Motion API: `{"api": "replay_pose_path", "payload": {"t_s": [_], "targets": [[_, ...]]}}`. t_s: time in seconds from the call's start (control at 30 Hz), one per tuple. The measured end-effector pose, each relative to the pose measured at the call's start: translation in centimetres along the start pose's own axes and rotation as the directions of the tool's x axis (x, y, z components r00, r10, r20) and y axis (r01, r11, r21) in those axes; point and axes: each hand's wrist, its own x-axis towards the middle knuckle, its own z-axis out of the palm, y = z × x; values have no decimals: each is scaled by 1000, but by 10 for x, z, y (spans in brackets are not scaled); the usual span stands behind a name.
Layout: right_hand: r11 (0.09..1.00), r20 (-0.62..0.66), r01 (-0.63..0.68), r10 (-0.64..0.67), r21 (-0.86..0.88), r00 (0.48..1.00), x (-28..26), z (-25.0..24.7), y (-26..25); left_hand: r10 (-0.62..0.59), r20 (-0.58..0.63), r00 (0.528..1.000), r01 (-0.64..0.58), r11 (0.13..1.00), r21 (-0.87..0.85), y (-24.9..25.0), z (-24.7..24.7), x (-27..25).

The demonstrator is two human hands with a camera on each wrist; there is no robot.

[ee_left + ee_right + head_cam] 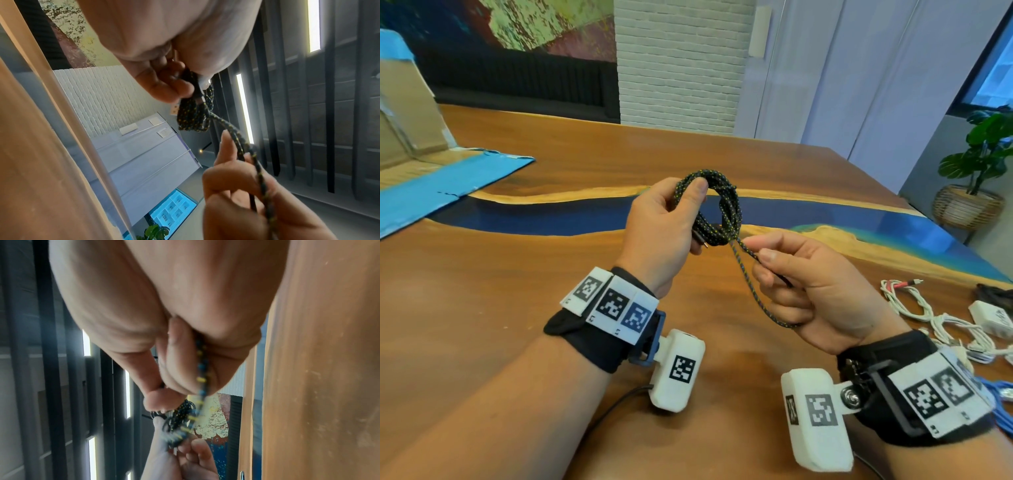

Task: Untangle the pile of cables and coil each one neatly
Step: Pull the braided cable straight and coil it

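Braided cable point(717, 209) coil in left hand point(661, 236), tail pinched by right hand point(815, 291).

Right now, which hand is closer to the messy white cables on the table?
Right. The right hand is held above the table just left of the white cables. The left hand, gripping the black braided cable, is farther left.

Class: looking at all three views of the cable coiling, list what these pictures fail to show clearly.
1. Head view: the braided cable's free end, hidden inside the right hand.
2. Head view: white cables at the right edge, cut off; their number is unclear.
3. Right wrist view: the cable is motion-blurred; the palm hides the grip.
4. Left wrist view: the left hand hides the coil's top.
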Motion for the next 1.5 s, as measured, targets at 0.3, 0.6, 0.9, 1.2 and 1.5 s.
{"api": "replay_pose_path", "payload": {"t_s": [0.3,0.6,0.9,1.2,1.5], "targets": [[991,-48,1,-8,-133,999,-4,-11,-10,-69,2,998,69,996,-57,-2,-8,7],[983,-47,124,-131,-133,990,-3,-10,-6,-32,-44,999,29,998,-63,0,-16,13],[896,-48,185,-223,-404,974,-1,-1,-1,-38,31,999,40,995,-95,5,-4,3],[800,-45,214,-288,-561,957,-2,-8,-4,-175,73,982,186,960,-211,12,-5,4],[761,-177,226,-407,-608,896,16,1,15,-206,313,927,312,888,-339,13,9,-11]]}}
